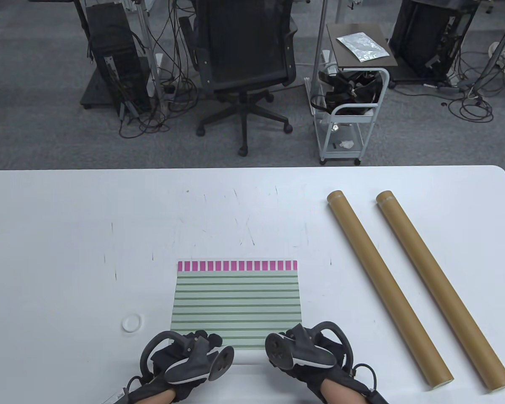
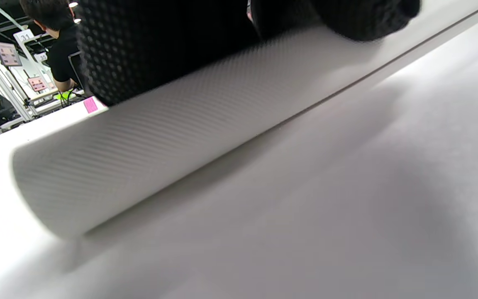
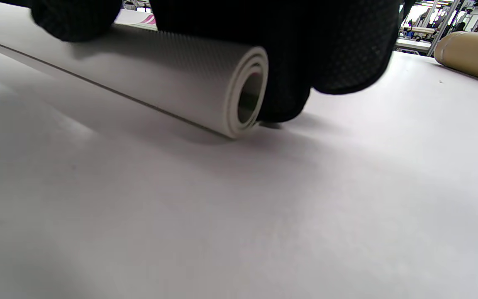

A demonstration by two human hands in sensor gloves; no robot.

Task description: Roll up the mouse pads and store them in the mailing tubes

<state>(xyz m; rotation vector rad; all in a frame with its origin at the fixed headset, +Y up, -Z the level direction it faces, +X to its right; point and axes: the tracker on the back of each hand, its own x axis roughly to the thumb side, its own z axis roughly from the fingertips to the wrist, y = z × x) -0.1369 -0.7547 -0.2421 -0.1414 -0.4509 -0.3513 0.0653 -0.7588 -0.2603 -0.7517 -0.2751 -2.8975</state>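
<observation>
So my mouse pad (image 1: 237, 303) sits near the table's (image 1: 67, 235) front edge, its rolled part lying left-to-right. My left hand (image 1: 185, 357) and right hand (image 1: 307, 351) have fingers curled over that roll. Both mailing tubes (image 1: 387, 286) lie diagonally, right.

Trackers hide both hands' fingers from above. Under the left hand (image 2: 172, 45) the roll (image 2: 160, 141) blurs; its right end is cut off.

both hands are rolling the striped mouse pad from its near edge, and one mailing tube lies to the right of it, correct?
Not quite: the table view shows two mailing tubes, not one. The rest holds: left hand and right hand roll the mouse pad.
</observation>
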